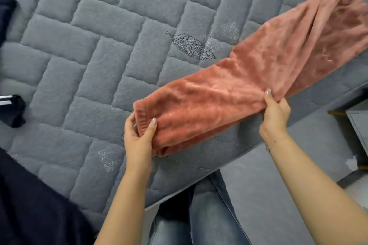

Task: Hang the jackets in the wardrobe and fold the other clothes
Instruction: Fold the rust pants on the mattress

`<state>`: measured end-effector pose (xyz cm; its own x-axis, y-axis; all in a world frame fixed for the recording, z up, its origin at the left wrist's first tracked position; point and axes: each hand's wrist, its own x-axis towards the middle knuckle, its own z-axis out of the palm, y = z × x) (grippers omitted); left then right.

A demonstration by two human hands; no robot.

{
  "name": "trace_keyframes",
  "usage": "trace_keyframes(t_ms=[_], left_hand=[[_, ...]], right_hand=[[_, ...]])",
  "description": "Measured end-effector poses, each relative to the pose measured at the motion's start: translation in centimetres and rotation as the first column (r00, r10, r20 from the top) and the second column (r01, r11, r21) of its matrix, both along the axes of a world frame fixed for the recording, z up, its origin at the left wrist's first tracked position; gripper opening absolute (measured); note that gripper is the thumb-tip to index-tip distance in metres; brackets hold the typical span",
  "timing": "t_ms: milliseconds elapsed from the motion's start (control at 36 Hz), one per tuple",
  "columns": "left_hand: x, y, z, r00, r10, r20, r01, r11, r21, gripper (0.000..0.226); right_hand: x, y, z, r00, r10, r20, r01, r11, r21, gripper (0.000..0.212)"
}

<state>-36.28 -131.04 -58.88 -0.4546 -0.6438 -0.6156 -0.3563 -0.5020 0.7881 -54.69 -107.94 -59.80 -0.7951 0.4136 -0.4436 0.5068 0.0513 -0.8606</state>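
- Salmon-pink plush fleece garment (235, 85), probably trousers: lying lengthwise along the grey quilted bed (83, 49) edge, far end blurring.
- Left hand (139, 137) is pinching the ribbed cuff; right hand (276, 113) is gripping mid-length.
- Folding step is proceeding; next, the cuff end is needing carrying over.

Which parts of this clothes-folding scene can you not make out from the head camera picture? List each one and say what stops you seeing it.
- Pink fleece garment: far end motion-blurred and cut by the top right edge, so its type is unclear.
- Left hand: fingers hidden behind the cuff; only the thumb shows.
- Right hand: fingertips buried in fabric.
- Dark garment: cut by the bottom left edge.
- Striped dark item: cut by the left edge.
- No wardrobe in view.
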Motion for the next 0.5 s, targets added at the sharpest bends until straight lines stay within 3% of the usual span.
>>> trace_keyframes(t_ms=[83,194,250,389,500], left_hand=[[2.0,0.3,-1.2,0.992,-0.053,0.114,0.057,0.998,-0.024,0.040],[3.5,0.8,-2.8,0.967,-0.111,0.229,0.113,0.994,0.004,0.052],[3.5,1.0,-3.2,0.939,-0.167,0.301,0.197,0.978,-0.070,0.057],[1.6,2.2,-2.0,0.854,-0.173,0.491,0.408,0.808,-0.424,0.068],[-1.1,4.6,0.0,0.823,-0.174,0.541,0.497,0.682,-0.536,0.061]], right_hand=[[3.2,1.4,-1.1,0.994,0.022,0.111,-0.017,0.999,-0.046,0.003],[5.0,2.2,-3.4,0.937,0.125,0.327,-0.016,0.948,-0.317,0.021],[4.9,2.4,-4.1,0.924,0.127,0.361,0.022,0.925,-0.379,0.020],[4.2,3.0,-4.2,0.926,0.173,0.336,-0.021,0.911,-0.411,0.008],[3.5,4.5,-3.8,0.937,0.179,0.301,-0.048,0.918,-0.395,0.016]])
